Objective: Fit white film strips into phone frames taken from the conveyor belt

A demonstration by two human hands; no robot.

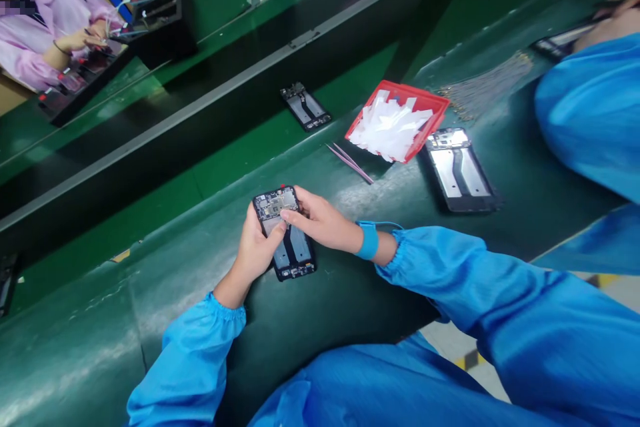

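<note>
An opened phone (296, 248) with its circuit board at the top is held between both hands, over the green work surface. My left hand (255, 247) grips its left edge, thumb lying across the middle. On the right edge is my right hand (325, 219), its thumb pressed on the lower part of the board; a blue band circles that wrist. The other fingers are partly hidden behind the phone. Beyond my right hand lie pink tweezers (350, 163) and a red tray (441, 107) of white strips.
A second opened phone (461, 170) lies right of the tray, a third (306, 107) on the green strip beyond. Thin grey cables (493, 83) are bundled near a blue-sleeved person at right. Across the line, a person in pink works beside black boxes (167, 20).
</note>
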